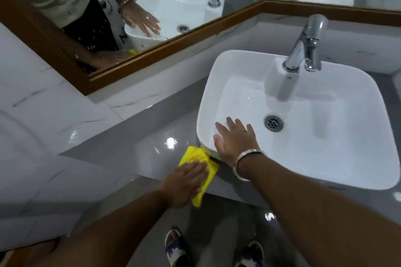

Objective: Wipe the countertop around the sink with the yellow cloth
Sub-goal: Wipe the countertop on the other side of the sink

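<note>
A yellow cloth (194, 156) lies on the glossy grey countertop (134, 136) at the near left corner of the white vessel sink (358, 136). My left hand (184, 182) presses flat on the cloth, fingers together, covering its middle. One end of the cloth hangs over the counter's front edge. My right hand (234, 138) rests with fingers spread on the sink's near left rim, a metal bangle on the wrist. It holds nothing.
A chrome tap (306, 43) stands at the back of the sink, and a drain (273, 123) sits in the basin. A wood-framed mirror (152, 54) runs along the wall behind. White marble tiles flank the counter at left. My sandalled feet show on the grey floor below.
</note>
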Available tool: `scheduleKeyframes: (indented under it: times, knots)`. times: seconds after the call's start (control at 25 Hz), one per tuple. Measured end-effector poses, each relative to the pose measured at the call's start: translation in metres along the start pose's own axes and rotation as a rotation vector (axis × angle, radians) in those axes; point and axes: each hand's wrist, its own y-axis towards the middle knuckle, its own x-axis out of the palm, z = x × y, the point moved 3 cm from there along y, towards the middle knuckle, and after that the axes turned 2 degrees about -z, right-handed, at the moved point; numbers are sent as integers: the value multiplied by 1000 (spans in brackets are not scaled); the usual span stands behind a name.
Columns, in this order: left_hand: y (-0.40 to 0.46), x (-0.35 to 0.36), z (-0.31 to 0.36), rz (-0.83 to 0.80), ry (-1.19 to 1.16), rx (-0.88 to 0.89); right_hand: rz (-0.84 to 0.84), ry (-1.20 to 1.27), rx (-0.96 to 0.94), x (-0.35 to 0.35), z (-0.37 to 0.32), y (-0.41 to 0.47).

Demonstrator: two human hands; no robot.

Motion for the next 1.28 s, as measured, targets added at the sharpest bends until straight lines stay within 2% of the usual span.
scheduleKeyframes:
  times: [0.04, 0.08, 0.2, 0.24, 0.28, 0.32, 0.4, 0.48, 0.52, 0.56, 0.6, 0.68, 0.8, 0.88, 0.92, 0.96, 1.04, 1.08, 1.12, 1.16, 1.2, 1.28]
  knots:
    - [13, 3, -12, 53, 24, 28, 28, -16, -2, 0, -1, 2]
    - [22, 3, -31, 102, 23, -71, 41, -28, 0, 0, 2, 2]
    - [0, -6, -107, 263, -82, -754, 41, -37, 15, 0, 3, -2]
    - [-18, -7, -112, 276, -94, -885, 40, -40, 11, -2, 2, -3]
    - [-34, -5, -104, 293, -70, -911, 37, -49, 4, -4, -1, -3]
    - [-46, -2, -86, 305, -55, -842, 34, -58, 0, -6, -3, -2]
    - [-44, 4, -48, 230, -77, -572, 26, -68, -4, -8, -5, -4]
    - [-2, -4, -50, 174, -147, -264, 33, -59, -11, -8, -4, -4]
    - [26, -10, -60, 196, -115, -168, 42, -54, -9, -8, -3, -5]
    - [56, -13, -73, 180, -118, -162, 45, -52, -7, -8, -3, -6]
    - [82, -19, -90, 161, -96, -234, 57, -45, -6, -7, -3, -4]
    - [103, -22, -124, 204, -116, -534, 70, -38, -10, -6, -2, -3]
    - [31, -17, -132, 328, -220, -993, 79, -49, -36, -9, -5, -5]
    - [-12, -18, -115, 358, -247, -1183, 82, -47, -45, -13, -6, -4]
    - [-16, -19, -102, 331, -299, -1208, 82, -46, -49, -14, -7, -5]
    - [-5, -21, -95, 280, -315, -1140, 84, -42, -49, -14, -8, -5]
    - [42, -17, -94, 236, -226, -749, 100, -39, -48, -13, -7, -6]
    - [58, -14, -108, 230, -172, -617, 102, -41, -50, -14, -8, -5]
    - [65, -10, -127, 246, -125, -583, 103, -45, -55, -15, -9, -5]
    - [59, -9, -147, 281, -101, -669, 104, -47, -61, -14, -9, -5]
    - [38, -6, -159, 286, -121, -857, 101, -48, -63, -14, -8, -6]
    - [-18, -2, -150, 405, -210, -1298, 87, -47, -62, -15, -8, -7]
